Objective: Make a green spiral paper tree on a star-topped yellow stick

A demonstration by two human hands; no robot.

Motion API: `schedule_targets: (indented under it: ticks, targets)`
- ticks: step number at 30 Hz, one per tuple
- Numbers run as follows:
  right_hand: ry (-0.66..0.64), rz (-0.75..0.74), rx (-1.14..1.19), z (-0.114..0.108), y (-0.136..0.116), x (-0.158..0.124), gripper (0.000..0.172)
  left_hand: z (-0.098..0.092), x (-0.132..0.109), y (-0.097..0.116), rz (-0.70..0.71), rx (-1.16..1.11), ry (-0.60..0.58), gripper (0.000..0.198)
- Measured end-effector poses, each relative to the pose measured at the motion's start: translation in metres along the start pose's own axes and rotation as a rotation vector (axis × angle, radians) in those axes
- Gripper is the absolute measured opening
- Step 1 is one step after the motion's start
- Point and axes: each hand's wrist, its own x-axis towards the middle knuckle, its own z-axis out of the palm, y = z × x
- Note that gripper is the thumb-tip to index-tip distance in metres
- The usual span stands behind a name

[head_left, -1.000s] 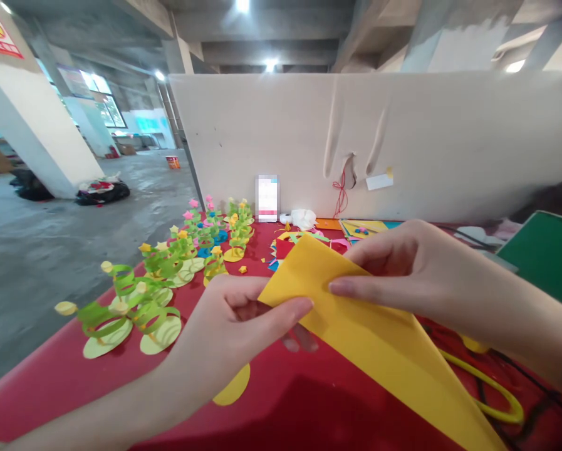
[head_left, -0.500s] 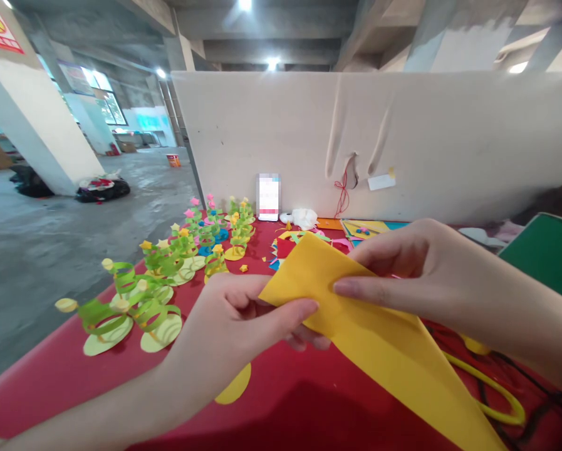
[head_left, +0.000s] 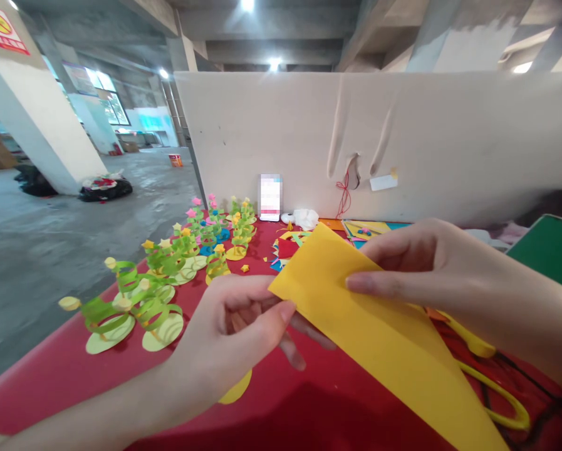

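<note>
A long yellow paper sheet (head_left: 379, 332) is held up above the red table, running from the centre to the lower right. My right hand (head_left: 403, 269) pinches it near its upper end, thumb on top and fingers behind. At the sheet's left corner is my left hand (head_left: 252, 326), its thumb at the lower edge and its other fingers partly behind the paper. A yellow paper disc (head_left: 237, 387) lies on the table, partly covered by my left hand.
Several green spiral paper pieces on round bases (head_left: 163, 332) stand at the left. A lit phone (head_left: 270, 197) leans on the white partition (head_left: 271, 125). Paper scraps (head_left: 287, 247) lie behind the sheet. A yellow-handled tool (head_left: 510, 419) and a green board (head_left: 548, 257) are at the right.
The yellow sheet and my right hand have shifted slightly right. My left thumb has slid back towards the sheet's edge, and the lower fingers of my left hand have spread downward.
</note>
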Motion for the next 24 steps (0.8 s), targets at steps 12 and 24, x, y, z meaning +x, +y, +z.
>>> schedule_targets:
  ticks: [12,24]
  targets:
    - [-0.058,0.008,0.056,-0.001,0.004,0.004,0.013,0.001,0.005,-0.004,-0.035,-0.043,0.032,0.02]
    - [0.014,-0.067,-0.038,0.009,-0.005,0.0,0.021,0.009,0.005,0.005,-0.097,0.019,0.086,0.03]
